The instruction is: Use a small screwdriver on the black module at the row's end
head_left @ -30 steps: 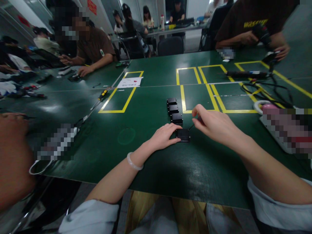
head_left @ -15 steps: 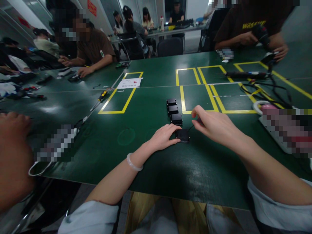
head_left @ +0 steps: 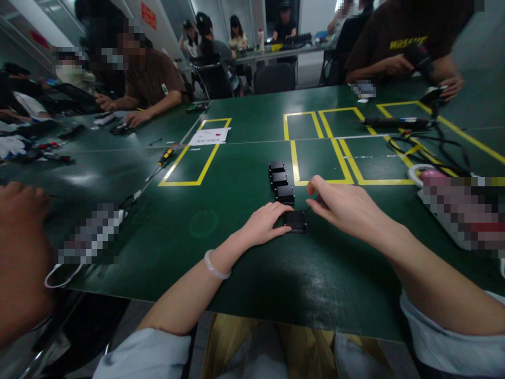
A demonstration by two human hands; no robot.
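My left hand (head_left: 265, 222), with a pale bracelet at the wrist, pinches the left side of a small black rectangular block (head_left: 295, 221) lying on the green table. Small shiny points show at the block's edges. To the right of it, my right hand (head_left: 335, 201) is closed around a thin dark screwdriver (head_left: 309, 208), whose tip reaches the block's upper right corner. Most of its handle is hidden by the fingers. Just beyond my left hand, three similar black blocks (head_left: 280, 179) lie in a row running away from me.
Yellow tape outlines (head_left: 343, 181) mark the table (head_left: 244, 273). A white paper sheet (head_left: 209, 136) and a yellow-black screwdriver (head_left: 165, 156) lie left; a black corded tool (head_left: 398, 123) and a blurred pink-white item (head_left: 453, 205) lie right. Another person's arm (head_left: 23, 252) is at the left edge.
My right hand has shifted slightly left, and the screwdriver's shaft shows less. My left hand stays on the same block.
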